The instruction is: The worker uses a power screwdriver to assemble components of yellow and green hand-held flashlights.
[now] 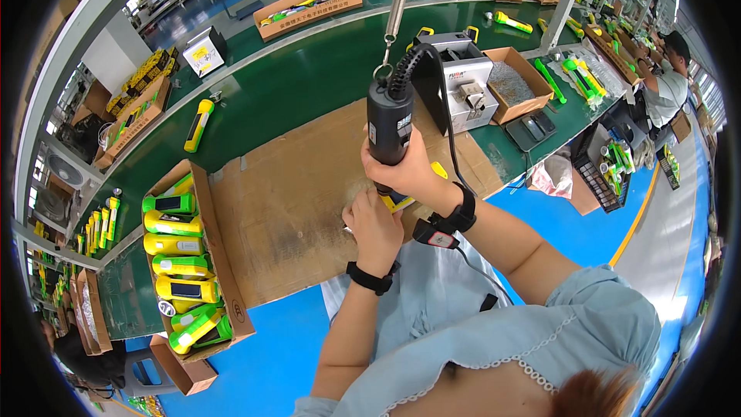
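My right hand (409,166) is wrapped round a black electric screwdriver (390,123), held upright with its tip pointing down. It hangs from a coiled metal spring (400,0). Under the tip lies a yellow flashlight (399,203), mostly covered by my hands. My left hand (374,222) is closed over the flashlight, its fingertips close to the screwdriver's tip. The exact spot the tip touches is hidden. A sheet of brown cardboard (285,201) lies beneath the work. Black bands circle both my wrists; a cord runs from the right one.
Left of the cardboard stands a carton (224,262) full of yellow and green flashlights (185,289). At the right are a grey-white box (469,96), a carton of small screws (513,81) and a dark scale-like device (530,130). A single flashlight (199,125) lies on the green bench (262,100).
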The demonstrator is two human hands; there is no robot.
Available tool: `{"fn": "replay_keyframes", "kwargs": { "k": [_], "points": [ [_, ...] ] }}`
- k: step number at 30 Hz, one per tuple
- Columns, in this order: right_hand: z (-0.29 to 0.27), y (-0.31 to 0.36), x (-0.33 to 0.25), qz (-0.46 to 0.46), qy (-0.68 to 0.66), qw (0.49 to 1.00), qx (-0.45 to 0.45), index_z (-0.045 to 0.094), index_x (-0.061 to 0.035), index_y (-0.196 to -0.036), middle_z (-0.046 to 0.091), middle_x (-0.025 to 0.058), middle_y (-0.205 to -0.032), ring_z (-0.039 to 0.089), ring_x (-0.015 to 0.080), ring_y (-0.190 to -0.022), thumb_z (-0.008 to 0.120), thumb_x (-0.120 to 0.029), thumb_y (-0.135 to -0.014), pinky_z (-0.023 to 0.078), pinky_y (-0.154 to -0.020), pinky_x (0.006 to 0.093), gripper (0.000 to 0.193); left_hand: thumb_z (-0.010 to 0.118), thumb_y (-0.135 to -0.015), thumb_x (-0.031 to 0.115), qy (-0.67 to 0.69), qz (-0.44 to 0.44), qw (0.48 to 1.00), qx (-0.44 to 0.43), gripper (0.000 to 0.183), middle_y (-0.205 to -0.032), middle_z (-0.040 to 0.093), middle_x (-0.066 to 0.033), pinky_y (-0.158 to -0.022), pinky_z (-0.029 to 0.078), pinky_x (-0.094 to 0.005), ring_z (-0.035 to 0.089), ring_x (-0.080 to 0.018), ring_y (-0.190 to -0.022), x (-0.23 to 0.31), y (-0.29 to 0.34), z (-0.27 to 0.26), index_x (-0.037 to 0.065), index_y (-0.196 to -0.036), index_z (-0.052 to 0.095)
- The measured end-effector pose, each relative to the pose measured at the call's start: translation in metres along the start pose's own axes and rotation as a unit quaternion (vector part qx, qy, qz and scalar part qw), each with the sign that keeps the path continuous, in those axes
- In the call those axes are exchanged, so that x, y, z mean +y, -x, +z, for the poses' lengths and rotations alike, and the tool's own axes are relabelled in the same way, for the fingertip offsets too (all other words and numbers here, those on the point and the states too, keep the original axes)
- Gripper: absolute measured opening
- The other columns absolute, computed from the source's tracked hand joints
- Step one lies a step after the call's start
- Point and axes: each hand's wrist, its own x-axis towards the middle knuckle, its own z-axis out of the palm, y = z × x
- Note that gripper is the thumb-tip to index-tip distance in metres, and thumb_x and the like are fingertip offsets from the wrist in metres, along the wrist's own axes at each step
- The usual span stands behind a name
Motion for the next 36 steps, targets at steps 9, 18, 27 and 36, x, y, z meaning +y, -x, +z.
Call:
{"fn": "replay_keyframes", "kwargs": {
  "k": [9, 18, 27, 36],
  "points": [
    [-0.012, 0.006, -0.010, -0.048, -0.054, 0.997, 0.038, 0.045, -0.0026, -0.118, 0.057, 0.0029, -0.076, 0.055, 0.0095, -0.064, 0.064, 0.000, -0.072, 0.047, -0.062, 0.0260, 0.049, 0.075, -0.070, 0.016, -0.041, -0.003, 0.999, -0.027, 0.049, -0.106, 0.051, -0.0142, -0.089, 0.031, -0.0449, 0.048, -0.0312, -0.103, 0.003, 0.001, -0.002, 0.000, -0.109, 0.051],
    [-0.138, -0.045, -0.037, -0.208, 0.149, 0.912, 0.321, 0.050, -0.0040, -0.100, 0.059, 0.0018, -0.079, 0.055, 0.0092, -0.070, 0.074, -0.010, -0.070, 0.047, -0.064, 0.0250, 0.039, 0.076, -0.071, 0.019, -0.069, -0.012, 0.997, -0.027, 0.051, -0.111, 0.048, -0.0178, -0.088, 0.032, -0.0454, 0.045, -0.0356, -0.103, 0.009, 0.001, -0.005, 0.003, -0.113, 0.053],
    [-0.184, -0.078, -0.017, -0.226, 0.075, 0.929, 0.282, 0.044, -0.0061, -0.101, 0.056, 0.0039, -0.076, 0.056, 0.0115, -0.062, 0.070, -0.008, -0.074, 0.047, -0.057, 0.0269, 0.038, 0.077, -0.070, 0.018, -0.075, -0.052, 0.995, -0.026, 0.052, -0.112, 0.046, -0.0192, -0.089, 0.032, -0.0459, 0.043, -0.0355, -0.105, 0.013, 0.004, -0.007, 0.004, -0.114, 0.053],
    [-0.178, -0.088, -0.029, -0.098, 0.149, 0.964, 0.199, 0.044, -0.0036, -0.098, 0.053, 0.0045, -0.065, 0.055, 0.0138, -0.050, 0.064, -0.003, -0.068, 0.046, -0.048, 0.0286, 0.036, 0.077, -0.071, 0.018, -0.098, -0.063, 0.993, -0.026, 0.052, -0.111, 0.046, -0.0196, -0.088, 0.033, -0.0447, 0.045, -0.0359, -0.104, 0.020, 0.007, -0.007, 0.006, -0.115, 0.053]
  ]
}}
